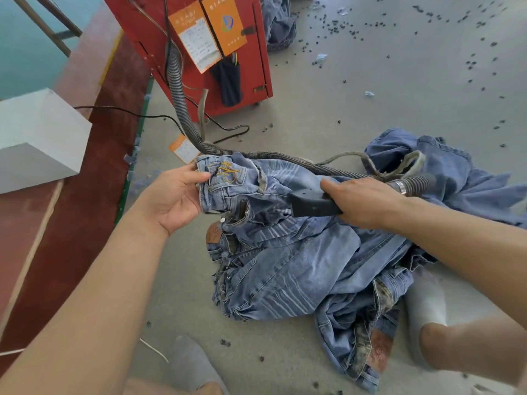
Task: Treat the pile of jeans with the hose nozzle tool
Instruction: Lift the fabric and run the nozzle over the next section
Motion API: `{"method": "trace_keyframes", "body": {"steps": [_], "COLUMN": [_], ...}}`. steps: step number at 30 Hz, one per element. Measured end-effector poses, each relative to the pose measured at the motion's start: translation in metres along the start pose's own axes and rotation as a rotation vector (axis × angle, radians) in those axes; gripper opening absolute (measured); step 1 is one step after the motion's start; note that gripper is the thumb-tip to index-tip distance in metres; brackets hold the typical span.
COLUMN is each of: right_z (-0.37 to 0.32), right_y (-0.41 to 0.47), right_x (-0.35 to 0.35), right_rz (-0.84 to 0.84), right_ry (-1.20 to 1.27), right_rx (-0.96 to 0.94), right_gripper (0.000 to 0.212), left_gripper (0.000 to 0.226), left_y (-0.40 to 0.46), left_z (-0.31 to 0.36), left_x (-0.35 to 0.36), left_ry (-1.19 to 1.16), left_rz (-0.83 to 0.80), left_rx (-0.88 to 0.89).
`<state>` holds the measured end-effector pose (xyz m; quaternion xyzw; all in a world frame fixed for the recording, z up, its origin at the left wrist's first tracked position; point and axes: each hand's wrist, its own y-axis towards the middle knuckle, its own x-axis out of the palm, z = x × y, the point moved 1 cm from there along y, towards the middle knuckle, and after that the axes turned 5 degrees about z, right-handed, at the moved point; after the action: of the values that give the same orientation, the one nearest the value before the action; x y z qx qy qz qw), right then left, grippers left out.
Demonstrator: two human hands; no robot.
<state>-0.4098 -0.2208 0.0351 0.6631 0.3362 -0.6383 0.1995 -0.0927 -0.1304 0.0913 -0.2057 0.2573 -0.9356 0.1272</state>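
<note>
A pile of faded blue jeans (299, 269) lies on the grey floor in the middle. My left hand (174, 198) grips the waistband of the top pair by its back pocket with yellow stitching (228, 172), lifting it off the pile. My right hand (362, 201) holds the black hose nozzle tool (310, 205), its flat head pointing left against the denim near the waistband. A grey ribbed hose (182, 109) runs from the nozzle back across the pile and up to the red machine.
A red machine cabinet (199, 47) with orange cards stands at the back. More jeans (279, 21) lie behind it. A grey box (37, 138) sits at left on a dark red strip. Black cables (228, 132) and dark scraps litter the floor. My feet in grey slippers (425, 309) flank the pile.
</note>
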Motion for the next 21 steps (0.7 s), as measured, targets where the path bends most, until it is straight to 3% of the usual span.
{"method": "trace_keyframes", "body": {"steps": [6, 15, 18, 21], "right_z": [-0.016, 0.024, -0.004, -0.026], "right_y": [0.009, 0.002, 0.003, 0.007], "right_x": [-0.012, -0.026, -0.02, -0.025], "right_rz": [0.12, 0.087, 0.016, 0.067], "right_ry": [0.168, 0.22, 0.227, 0.278], "right_rx": [-0.055, 0.117, 0.047, -0.055], "right_gripper": [0.035, 0.039, 0.035, 0.036], "left_gripper": [0.046, 0.048, 0.05, 0.052], "left_y": [-0.002, -0.006, -0.008, -0.011], "left_z": [0.004, 0.003, 0.001, 0.001], "left_x": [-0.005, -0.004, -0.003, -0.006], "left_ry": [-0.014, -0.057, -0.052, -0.045], "left_rz": [0.017, -0.002, -0.014, -0.038], "left_rx": [-0.002, 0.007, 0.012, 0.004]}}
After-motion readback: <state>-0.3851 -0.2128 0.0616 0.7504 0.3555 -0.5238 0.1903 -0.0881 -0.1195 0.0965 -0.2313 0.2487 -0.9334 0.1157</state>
